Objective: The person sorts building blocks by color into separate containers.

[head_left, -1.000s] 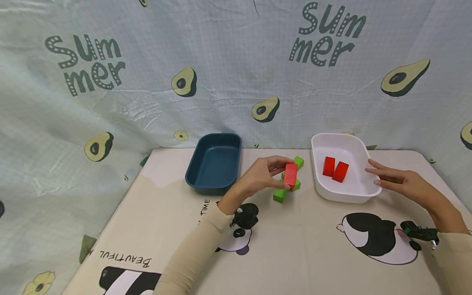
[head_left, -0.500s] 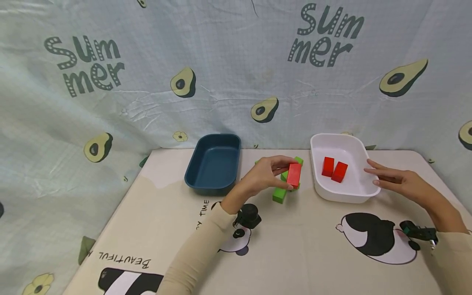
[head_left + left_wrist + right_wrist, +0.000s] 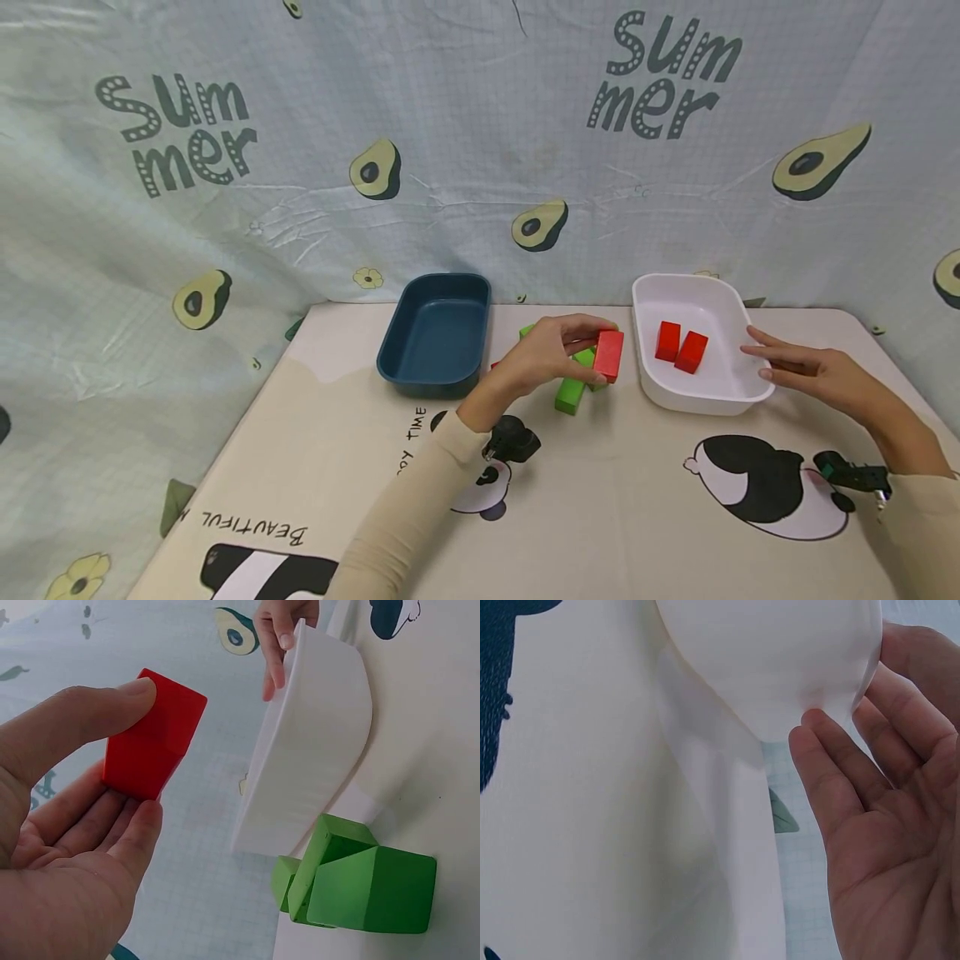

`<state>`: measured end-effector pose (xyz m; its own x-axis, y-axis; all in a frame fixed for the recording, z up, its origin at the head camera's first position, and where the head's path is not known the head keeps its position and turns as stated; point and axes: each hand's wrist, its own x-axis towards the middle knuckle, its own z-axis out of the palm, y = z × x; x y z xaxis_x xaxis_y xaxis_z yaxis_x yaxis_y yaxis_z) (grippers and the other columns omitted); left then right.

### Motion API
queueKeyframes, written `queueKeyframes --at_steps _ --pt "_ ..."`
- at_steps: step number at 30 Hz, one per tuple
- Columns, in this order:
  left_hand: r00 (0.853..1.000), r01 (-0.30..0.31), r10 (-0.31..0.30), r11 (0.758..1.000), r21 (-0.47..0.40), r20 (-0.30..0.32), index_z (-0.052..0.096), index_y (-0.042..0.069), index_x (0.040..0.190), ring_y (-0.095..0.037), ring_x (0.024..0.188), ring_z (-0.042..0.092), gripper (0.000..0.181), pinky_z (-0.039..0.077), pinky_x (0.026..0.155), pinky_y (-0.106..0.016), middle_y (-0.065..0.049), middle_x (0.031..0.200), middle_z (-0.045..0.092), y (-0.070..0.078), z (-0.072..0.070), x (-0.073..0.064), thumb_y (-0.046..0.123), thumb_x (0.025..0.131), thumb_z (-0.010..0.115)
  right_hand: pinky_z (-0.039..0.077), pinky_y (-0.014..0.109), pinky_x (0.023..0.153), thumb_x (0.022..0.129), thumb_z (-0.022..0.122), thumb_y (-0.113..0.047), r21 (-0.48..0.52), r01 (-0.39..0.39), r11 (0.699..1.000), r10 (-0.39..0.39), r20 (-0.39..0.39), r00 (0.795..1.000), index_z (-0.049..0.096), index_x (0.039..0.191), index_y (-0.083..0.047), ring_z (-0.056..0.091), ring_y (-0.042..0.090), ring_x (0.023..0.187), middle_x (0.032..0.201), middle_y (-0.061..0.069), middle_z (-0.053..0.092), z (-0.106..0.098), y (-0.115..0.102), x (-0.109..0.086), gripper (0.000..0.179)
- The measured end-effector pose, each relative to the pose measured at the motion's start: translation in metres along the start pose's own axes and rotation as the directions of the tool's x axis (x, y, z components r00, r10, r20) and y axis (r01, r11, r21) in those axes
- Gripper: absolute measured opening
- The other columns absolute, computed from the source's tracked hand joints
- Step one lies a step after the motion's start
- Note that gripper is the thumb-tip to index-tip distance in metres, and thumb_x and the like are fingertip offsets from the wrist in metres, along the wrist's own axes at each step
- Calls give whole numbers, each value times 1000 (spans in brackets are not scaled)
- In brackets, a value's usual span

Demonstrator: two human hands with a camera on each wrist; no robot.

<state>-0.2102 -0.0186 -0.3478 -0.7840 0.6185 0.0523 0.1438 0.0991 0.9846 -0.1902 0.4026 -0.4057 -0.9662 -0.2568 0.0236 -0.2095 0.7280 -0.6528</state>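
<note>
My left hand pinches a red block between thumb and fingers. In the left wrist view the red block is raised, with the thumb across its top. Several green blocks lie beneath and around that hand, partly hidden by it; the left wrist view shows a cluster of green blocks. To the right stands a white bin with two red blocks inside. My right hand rests with extended fingers at the white bin's right rim. In the right wrist view, fingertips touch its wall.
A dark blue bin stands at the back, left of the green blocks. A bit of red shows at my left wrist, near that bin. The table has a printed cover and ends at a hanging printed cloth.
My left hand has moved a little to the right, toward the white bin, carrying the red block. More green shows behind its wrist side. The right hand stays at the rim.
</note>
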Motion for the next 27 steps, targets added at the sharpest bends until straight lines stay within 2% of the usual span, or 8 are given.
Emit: queueKeyframes --at_steps 7,14,20,27 --pt "1000 -14 14 1000 14 7 64 6 135 -10 124 61 61 51 103 -26 -2 132 65 3 4 6 -5 79 84 28 83 98 101 63 -32 -6 11 1000 -11 -3 1000 59 143 -14 18 -33 117 150 -38 27 0 0 0 46" --pt "999 -15 14 1000 18 33 64 4 135 -9 120 63 60 52 98 -21 -4 133 65 4 7 14 -8 79 82 27 83 99 101 64 -30 7 10 1000 -10 -3 1000 60 142 -14 19 -32 117 149 -39 27 0 0 0 45" --pt "998 -22 22 1000 -7 61 62 0 135 -10 119 63 61 51 103 -26 -7 133 65 5 11 20 -11 78 81 28 83 99 101 64 -29 12 17 1000 -17 -8 1000 61 141 -12 20 -32 119 150 -38 28 0 0 0 44" --pt "997 -17 18 1000 -13 71 63 0 135 -6 118 62 62 52 98 -22 -6 133 65 5 14 24 -13 77 81 27 83 99 101 64 -29 15 17 1000 -17 -6 1000 61 141 -12 19 -32 119 150 -38 28 0 -1 -1 43"
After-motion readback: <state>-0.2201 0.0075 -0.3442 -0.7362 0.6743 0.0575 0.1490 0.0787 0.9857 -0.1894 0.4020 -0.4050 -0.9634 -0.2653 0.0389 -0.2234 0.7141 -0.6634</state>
